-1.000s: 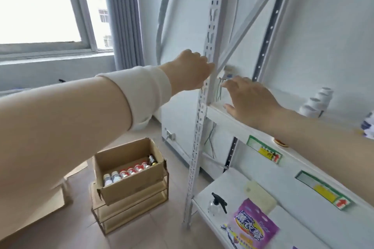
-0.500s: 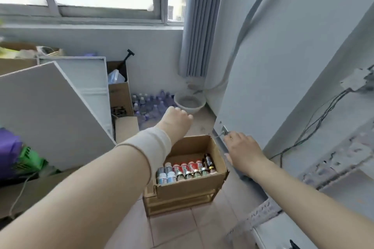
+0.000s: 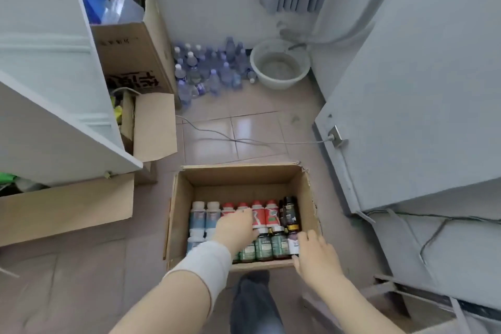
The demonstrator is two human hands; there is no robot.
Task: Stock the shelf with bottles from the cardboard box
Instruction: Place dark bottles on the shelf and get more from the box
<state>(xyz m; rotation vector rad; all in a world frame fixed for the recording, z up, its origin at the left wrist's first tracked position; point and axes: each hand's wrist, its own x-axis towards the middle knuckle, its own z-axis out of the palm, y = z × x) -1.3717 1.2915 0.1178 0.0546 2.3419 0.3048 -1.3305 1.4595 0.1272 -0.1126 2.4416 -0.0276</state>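
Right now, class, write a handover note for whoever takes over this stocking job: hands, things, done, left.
Left hand: down on the red-capped bottles in the cardboard box; grip unclear.
Right hand: open, at the box's near right corner, by the green bottles.
Done: no bottle is lifted out yet.
Left: take bottles out and stand them on the shelf.

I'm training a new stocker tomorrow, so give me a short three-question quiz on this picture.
1. True or false: the cardboard box is empty.
2. The left hand reaches over which? A) red-capped bottles B) a mug C) a plate
3. Fill in: the right hand is at the box's near ___ corner.
Key: 1 false; 2 A; 3 right.
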